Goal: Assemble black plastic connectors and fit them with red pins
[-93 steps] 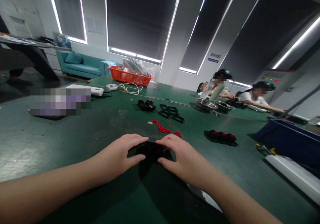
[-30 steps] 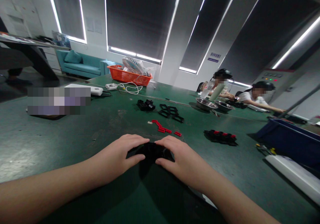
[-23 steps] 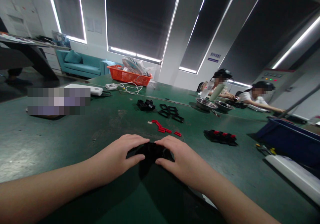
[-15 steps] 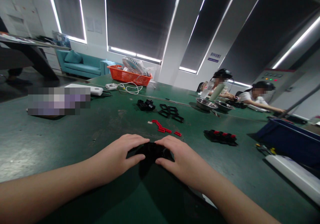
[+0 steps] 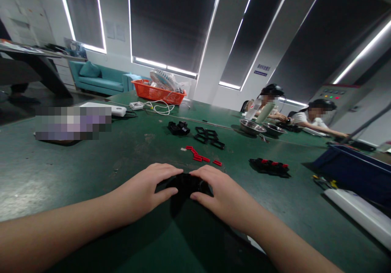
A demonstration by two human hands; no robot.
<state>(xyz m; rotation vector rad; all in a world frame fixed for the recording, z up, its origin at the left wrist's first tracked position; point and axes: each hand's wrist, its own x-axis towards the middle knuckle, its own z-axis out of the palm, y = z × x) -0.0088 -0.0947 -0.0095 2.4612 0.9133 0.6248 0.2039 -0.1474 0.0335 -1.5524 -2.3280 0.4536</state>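
Note:
My left hand (image 5: 155,186) and my right hand (image 5: 215,191) face each other low over the green table, fingertips nearly meeting. On each, the fingers curve forward with the thumb held apart, and nothing is visibly gripped. Between them lies a very dark patch; whether it is only shadow or also a black part, I cannot tell. Just beyond the fingertips are several small red rectangular frames (image 5: 198,158). Behind these lie several black rectangular frames (image 5: 217,144) and a cluster of black plastic parts (image 5: 179,128). Toward the right sits a black assembly with red pieces (image 5: 269,167).
A dark blue bin (image 5: 354,171) and a long white object (image 5: 362,216) occupy the right side. Metal bowls (image 5: 253,127) stand farther back near two seated people. An orange basket (image 5: 159,92) holds a fan, with a white cable (image 5: 161,108) before it. A blurred-out item (image 5: 71,123) lies left.

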